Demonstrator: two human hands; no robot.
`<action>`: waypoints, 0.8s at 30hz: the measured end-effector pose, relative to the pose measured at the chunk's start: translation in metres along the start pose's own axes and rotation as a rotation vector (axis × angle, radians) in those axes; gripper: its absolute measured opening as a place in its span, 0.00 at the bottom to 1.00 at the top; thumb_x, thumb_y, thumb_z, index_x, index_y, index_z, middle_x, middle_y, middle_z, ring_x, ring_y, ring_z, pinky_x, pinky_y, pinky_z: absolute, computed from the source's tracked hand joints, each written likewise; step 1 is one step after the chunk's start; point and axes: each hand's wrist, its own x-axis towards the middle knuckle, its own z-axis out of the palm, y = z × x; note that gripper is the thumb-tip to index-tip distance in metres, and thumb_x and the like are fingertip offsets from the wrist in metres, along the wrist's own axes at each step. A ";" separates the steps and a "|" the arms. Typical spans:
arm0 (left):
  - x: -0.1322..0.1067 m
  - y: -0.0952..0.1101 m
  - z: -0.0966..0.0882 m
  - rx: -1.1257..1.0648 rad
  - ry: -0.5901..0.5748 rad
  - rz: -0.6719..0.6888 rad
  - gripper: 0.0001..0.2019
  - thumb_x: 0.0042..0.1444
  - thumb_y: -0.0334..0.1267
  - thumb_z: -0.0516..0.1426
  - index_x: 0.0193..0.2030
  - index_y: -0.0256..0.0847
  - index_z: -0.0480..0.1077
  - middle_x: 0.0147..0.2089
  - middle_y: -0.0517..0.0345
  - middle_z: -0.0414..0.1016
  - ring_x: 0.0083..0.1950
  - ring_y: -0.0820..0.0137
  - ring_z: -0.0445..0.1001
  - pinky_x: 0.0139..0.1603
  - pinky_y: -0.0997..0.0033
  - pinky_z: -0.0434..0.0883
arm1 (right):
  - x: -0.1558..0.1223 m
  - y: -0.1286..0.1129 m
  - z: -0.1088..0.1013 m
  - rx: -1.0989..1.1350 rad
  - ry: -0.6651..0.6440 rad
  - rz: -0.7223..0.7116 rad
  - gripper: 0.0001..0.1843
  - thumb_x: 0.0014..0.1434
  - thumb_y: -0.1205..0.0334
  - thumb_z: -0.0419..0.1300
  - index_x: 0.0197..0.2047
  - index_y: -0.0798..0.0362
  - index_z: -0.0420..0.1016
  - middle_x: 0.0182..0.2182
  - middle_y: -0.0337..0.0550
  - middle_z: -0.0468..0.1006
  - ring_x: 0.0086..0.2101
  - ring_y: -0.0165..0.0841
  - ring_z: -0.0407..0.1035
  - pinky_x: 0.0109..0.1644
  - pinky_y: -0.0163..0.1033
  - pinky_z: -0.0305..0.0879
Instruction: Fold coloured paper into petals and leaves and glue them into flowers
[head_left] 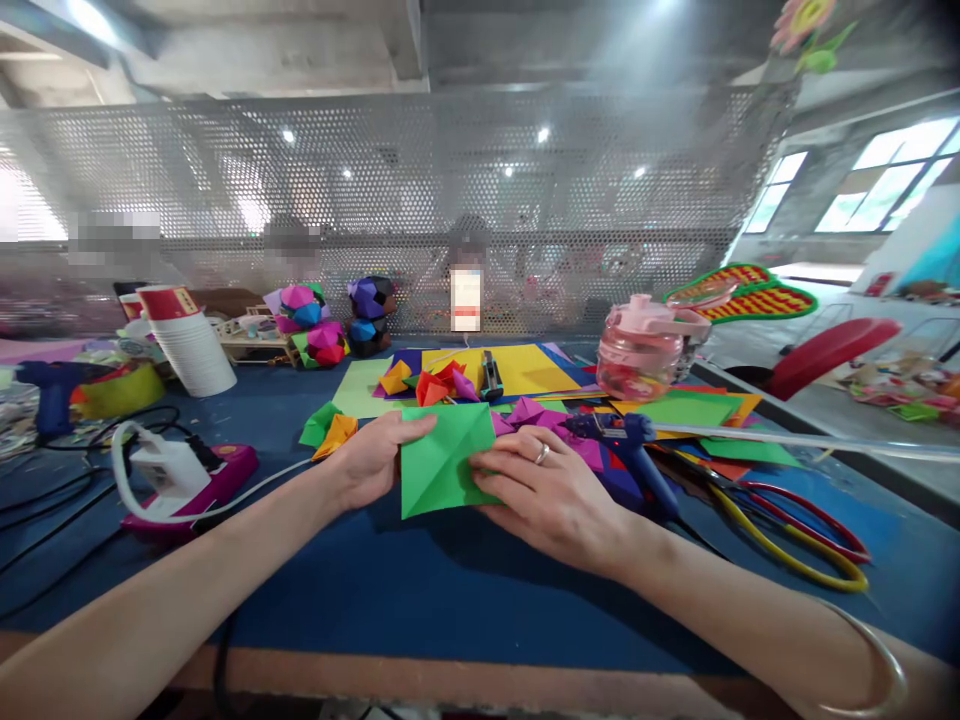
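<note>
A square of green paper (pixel 442 470) with diagonal crease lines is held up above the blue table. My left hand (pixel 375 460) pinches its left edge, thumb on the near face and the fingers behind. My right hand (pixel 536 485), with a ring on one finger, grips the right edge, its fingers lying over the front. Behind the sheet lie folded paper pieces in red (pixel 441 384), orange (pixel 395 378) and purple (pixel 536 415). A green and orange folded piece (pixel 330 430) rests beyond my left hand.
Right of my right hand are a blue glue gun (pixel 645 465) and red-and-yellow scissors (pixel 795 530). A pink bottle (pixel 637 345) and paper sheets (pixel 690 408) stand behind. Leftward are a purple power strip (pixel 236 465), cables, and stacked paper cups (pixel 187 340). A stapler (pixel 491 375) lies on yellow paper.
</note>
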 end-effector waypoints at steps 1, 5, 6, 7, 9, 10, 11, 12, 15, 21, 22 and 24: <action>0.000 0.000 0.000 -0.018 -0.002 -0.013 0.10 0.60 0.34 0.57 0.43 0.31 0.76 0.45 0.42 0.81 0.44 0.59 0.80 0.50 0.59 0.76 | 0.001 -0.001 0.000 0.003 0.019 0.005 0.08 0.65 0.64 0.56 0.43 0.54 0.75 0.44 0.43 0.81 0.46 0.37 0.71 0.55 0.45 0.62; 0.000 -0.005 0.000 -0.034 -0.052 -0.076 0.12 0.59 0.32 0.56 0.47 0.29 0.74 0.47 0.40 0.80 0.45 0.58 0.80 0.51 0.58 0.75 | 0.002 -0.002 -0.002 0.054 0.066 -0.044 0.06 0.63 0.67 0.56 0.42 0.55 0.74 0.45 0.44 0.81 0.48 0.36 0.72 0.56 0.44 0.64; 0.000 -0.007 0.000 -0.023 -0.065 -0.091 0.13 0.59 0.32 0.56 0.49 0.29 0.73 0.47 0.40 0.79 0.46 0.58 0.79 0.52 0.57 0.74 | 0.001 -0.003 -0.002 0.070 0.062 -0.069 0.06 0.63 0.67 0.56 0.42 0.56 0.73 0.46 0.45 0.80 0.48 0.36 0.71 0.57 0.45 0.64; 0.000 -0.009 0.000 -0.001 -0.076 -0.099 0.14 0.58 0.32 0.56 0.50 0.29 0.72 0.48 0.40 0.79 0.47 0.57 0.79 0.53 0.57 0.74 | 0.001 -0.004 -0.002 0.083 0.057 -0.089 0.06 0.63 0.66 0.56 0.42 0.56 0.73 0.46 0.46 0.80 0.48 0.36 0.72 0.57 0.45 0.65; -0.001 -0.013 0.001 0.103 -0.089 -0.080 0.18 0.56 0.31 0.57 0.53 0.31 0.69 0.50 0.41 0.78 0.49 0.56 0.78 0.54 0.55 0.73 | -0.001 -0.008 -0.002 0.099 0.030 -0.106 0.06 0.63 0.68 0.55 0.42 0.56 0.72 0.45 0.47 0.80 0.46 0.35 0.73 0.57 0.44 0.65; -0.001 -0.014 0.001 0.208 -0.091 -0.040 0.19 0.54 0.30 0.57 0.55 0.33 0.68 0.51 0.42 0.77 0.50 0.56 0.77 0.55 0.55 0.72 | -0.002 -0.010 -0.002 0.106 0.010 -0.107 0.07 0.63 0.69 0.54 0.42 0.56 0.72 0.44 0.47 0.80 0.44 0.34 0.74 0.56 0.43 0.66; -0.002 -0.016 0.001 0.352 -0.092 0.030 0.21 0.53 0.29 0.57 0.55 0.34 0.67 0.52 0.44 0.77 0.51 0.56 0.76 0.56 0.54 0.71 | -0.003 -0.012 -0.001 0.115 -0.016 -0.108 0.08 0.63 0.71 0.53 0.41 0.55 0.72 0.43 0.47 0.81 0.43 0.33 0.74 0.55 0.42 0.66; -0.003 -0.018 0.001 0.524 -0.093 0.127 0.22 0.52 0.27 0.57 0.56 0.35 0.67 0.52 0.45 0.76 0.53 0.56 0.75 0.57 0.54 0.70 | -0.005 -0.014 0.000 0.130 -0.050 -0.107 0.09 0.62 0.73 0.51 0.40 0.54 0.72 0.41 0.47 0.81 0.41 0.33 0.75 0.54 0.42 0.67; -0.013 -0.021 0.002 1.033 -0.097 0.522 0.22 0.54 0.25 0.54 0.56 0.39 0.66 0.58 0.48 0.72 0.61 0.60 0.68 0.65 0.55 0.62 | -0.010 -0.016 0.002 0.193 -0.153 -0.072 0.11 0.62 0.74 0.50 0.38 0.54 0.71 0.35 0.47 0.80 0.37 0.33 0.74 0.50 0.41 0.69; -0.048 -0.026 -0.001 1.435 -0.258 0.859 0.23 0.58 0.46 0.58 0.58 0.39 0.66 0.60 0.46 0.71 0.63 0.59 0.67 0.66 0.56 0.63 | -0.019 -0.013 -0.003 0.314 -0.200 0.025 0.09 0.62 0.74 0.51 0.37 0.55 0.70 0.34 0.46 0.79 0.35 0.33 0.74 0.45 0.39 0.70; -0.053 -0.028 -0.001 1.481 -0.290 0.840 0.29 0.54 0.52 0.60 0.59 0.38 0.65 0.58 0.45 0.73 0.60 0.57 0.71 0.62 0.57 0.67 | -0.020 -0.013 -0.005 0.329 -0.194 0.032 0.08 0.62 0.74 0.51 0.37 0.55 0.70 0.35 0.47 0.80 0.36 0.33 0.74 0.46 0.39 0.70; -0.059 -0.035 -0.002 1.573 -0.309 0.819 0.37 0.48 0.59 0.62 0.59 0.35 0.65 0.57 0.41 0.74 0.56 0.54 0.74 0.56 0.58 0.72 | -0.022 -0.012 -0.010 0.347 -0.186 0.040 0.08 0.62 0.74 0.52 0.40 0.55 0.70 0.39 0.47 0.80 0.40 0.34 0.75 0.50 0.39 0.70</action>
